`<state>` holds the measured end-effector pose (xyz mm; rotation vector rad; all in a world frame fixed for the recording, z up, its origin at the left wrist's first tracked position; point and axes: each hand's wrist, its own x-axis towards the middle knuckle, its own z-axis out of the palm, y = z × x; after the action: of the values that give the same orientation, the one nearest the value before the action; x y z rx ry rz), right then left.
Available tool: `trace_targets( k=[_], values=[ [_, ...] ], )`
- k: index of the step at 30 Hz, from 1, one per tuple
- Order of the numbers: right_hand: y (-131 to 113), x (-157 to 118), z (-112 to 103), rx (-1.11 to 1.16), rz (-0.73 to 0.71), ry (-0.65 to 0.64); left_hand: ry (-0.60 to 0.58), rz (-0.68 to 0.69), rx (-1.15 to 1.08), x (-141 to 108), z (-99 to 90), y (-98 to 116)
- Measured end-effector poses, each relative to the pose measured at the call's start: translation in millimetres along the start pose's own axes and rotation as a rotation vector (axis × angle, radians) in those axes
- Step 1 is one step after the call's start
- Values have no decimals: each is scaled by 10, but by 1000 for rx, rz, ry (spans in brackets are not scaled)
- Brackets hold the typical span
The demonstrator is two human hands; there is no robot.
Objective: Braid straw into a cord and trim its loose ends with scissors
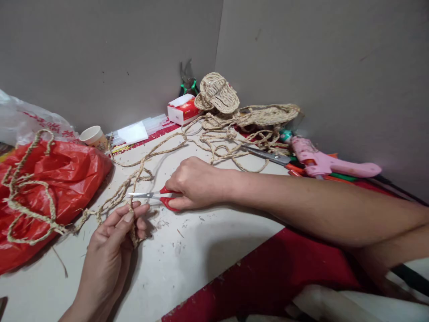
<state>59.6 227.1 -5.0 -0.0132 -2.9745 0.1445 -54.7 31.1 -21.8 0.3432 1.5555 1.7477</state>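
Note:
My left hand (115, 239) pinches a braided straw rope (131, 203) between thumb and fingers, just above the pale board. A short end of the rope hangs below the fingertips. My right hand (197, 183) is closed on the red handles of small scissors (150, 195). Their blades point left and lie across the rope, a little above my left fingertips; I cannot tell whether the rope is between them. From there the rope runs back over the board toward a loose tangle (221, 143), with more strands leading left.
A red plastic bag (80, 165) with rope on it lies left. Behind stand a paper cup (94, 136), a tissue pack (182, 109), pruning shears (188, 78) and coiled rope (219, 91). At right lie larger scissors (268, 154) and a pink glue gun (331, 163). Grey walls enclose the back.

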Motion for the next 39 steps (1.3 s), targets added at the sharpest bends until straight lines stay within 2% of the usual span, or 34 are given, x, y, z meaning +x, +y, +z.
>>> trace_targets(
  k=[10,20,39],
  values=[
    [-19,-27,41,-85,-117,-7,59,56,96,-16,29,-21],
    [-85,-37,26,-128,-122,-34,45,78,200,-27,-8,-89],
    [-84,-16,-21,-112,-135,-111,58,46,175,-20,-4,-70]
  ],
)
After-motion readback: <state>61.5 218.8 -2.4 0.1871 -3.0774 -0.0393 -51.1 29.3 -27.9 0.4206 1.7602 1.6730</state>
